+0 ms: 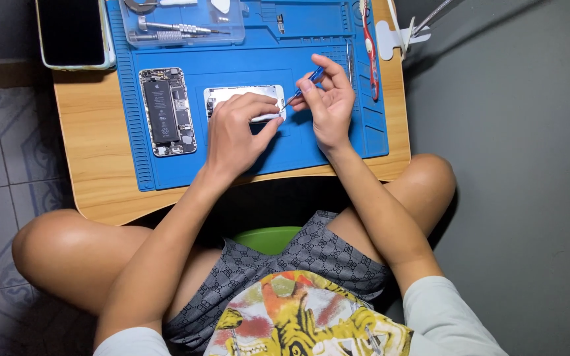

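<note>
My left hand (237, 128) presses down on a detached phone screen panel (232, 93) lying on a blue repair mat (311, 145), fingers curled over its right half. My right hand (328, 99) pinches a small blue-handled screwdriver (306, 82), its tip pointed at the panel's right end. To the left on the mat lies an opened phone body (167, 111) with its black battery and boards exposed.
A small wooden table (97, 171) carries the mat. A clear tray with metal tools (179, 26) sits at the mat's top. An intact phone (74, 33) lies top left. Red-handled tweezers (371, 53) rest on the right; a white bracket (394, 33) sticks out beyond.
</note>
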